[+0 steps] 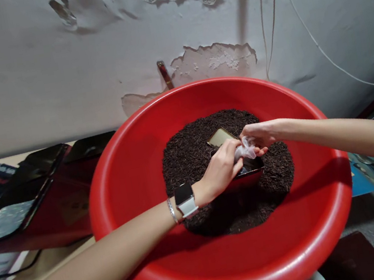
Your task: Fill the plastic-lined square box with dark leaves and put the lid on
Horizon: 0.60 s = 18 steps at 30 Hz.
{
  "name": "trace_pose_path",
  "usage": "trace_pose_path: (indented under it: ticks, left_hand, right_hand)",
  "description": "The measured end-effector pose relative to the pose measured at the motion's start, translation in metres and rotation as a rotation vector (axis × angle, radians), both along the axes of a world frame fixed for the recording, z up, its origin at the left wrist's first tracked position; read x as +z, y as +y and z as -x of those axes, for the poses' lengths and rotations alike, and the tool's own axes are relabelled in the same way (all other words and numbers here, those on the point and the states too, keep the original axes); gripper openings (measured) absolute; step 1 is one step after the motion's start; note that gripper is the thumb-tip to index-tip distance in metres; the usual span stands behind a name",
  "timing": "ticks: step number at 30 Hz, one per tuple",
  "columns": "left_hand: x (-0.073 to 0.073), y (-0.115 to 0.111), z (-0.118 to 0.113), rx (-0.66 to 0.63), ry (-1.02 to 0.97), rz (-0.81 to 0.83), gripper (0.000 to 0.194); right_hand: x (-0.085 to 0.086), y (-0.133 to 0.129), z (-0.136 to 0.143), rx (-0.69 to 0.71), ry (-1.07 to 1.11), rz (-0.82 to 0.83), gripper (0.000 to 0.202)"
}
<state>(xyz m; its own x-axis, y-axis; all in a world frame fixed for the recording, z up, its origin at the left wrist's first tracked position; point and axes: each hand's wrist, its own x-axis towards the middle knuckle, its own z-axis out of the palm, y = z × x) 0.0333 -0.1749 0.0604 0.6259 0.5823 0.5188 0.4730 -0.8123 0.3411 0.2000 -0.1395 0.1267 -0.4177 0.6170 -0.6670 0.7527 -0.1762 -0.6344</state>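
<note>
Peeling grey plaster [50,62] fills the top of the frame behind a large red plastic basin [134,168] that takes up the centre and lower half. Nearest the camera, at lower left, a person's left forearm crosses the basin rim, a white-strapped smartwatch [185,199] and a thin silver bracelet [172,210] on the wrist. Just past it, at centre frame, the left hand [220,173] has its fingers pinched narrow on a small crumpled white cloth [245,151]. The right hand [258,134], reaching in from the right edge, meets it with fingers curled closed on the same cloth. Both hands sit over a red tin [250,170] with a glossy dark inside, half sunk in a mound of dark loose tea leaves [189,154]. A gold-coloured lid [219,136] lies tilted on the leaves just behind the hands. At left of frame, beyond the basin, dark glossy packets [32,186] lie on a table [33,275]. Thin white cables [318,46] hang down the wall at upper right
</note>
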Motion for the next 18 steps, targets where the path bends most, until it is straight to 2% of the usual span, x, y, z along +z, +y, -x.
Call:
trace_pose_path:
  ticks: [2,4,5,7,9,11,13,16,18]
  left_hand:
    - [0.002,0.001,-0.002,-0.025,0.135,-0.036,0.025]
    - [0.004,0.002,-0.004,-0.032,0.275,-0.068,0.026]
    - [0.005,0.003,-0.005,-0.039,0.341,-0.082,0.025]
    - [0.007,0.005,-0.007,-0.075,0.455,-0.107,0.022]
    - [0.01,0.008,-0.011,-0.128,0.532,-0.136,0.02]
    - [0.015,0.013,-0.016,-0.18,0.6,-0.149,0.026]
    - [0.019,0.018,-0.023,-0.158,0.655,-0.116,0.031]
    - [0.021,0.023,-0.038,-0.037,0.699,-0.049,0.024]
    - [0.022,0.023,-0.048,-0.004,0.75,-0.072,0.018]
  right_hand:
    - [0.004,0.004,-0.003,0.013,-0.037,0.061,0.047]
    - [0.012,0.014,-0.008,0.015,-0.101,0.038,0.047]
    - [0.015,0.023,-0.011,-0.005,-0.128,-0.037,0.047]
    - [0.018,0.044,-0.017,-0.061,-0.162,-0.309,0.045]
    - [0.011,0.066,-0.019,0.028,-0.247,-0.648,0.035]
    - [-0.008,0.082,-0.015,0.287,-0.397,-0.872,0.024]
    - [-0.036,0.09,-0.009,0.468,-0.45,-0.906,0.023]
    - [-0.076,0.09,0.001,0.615,-0.397,-0.902,0.025]
    - [-0.094,0.087,0.001,0.633,-0.335,-0.918,0.029]
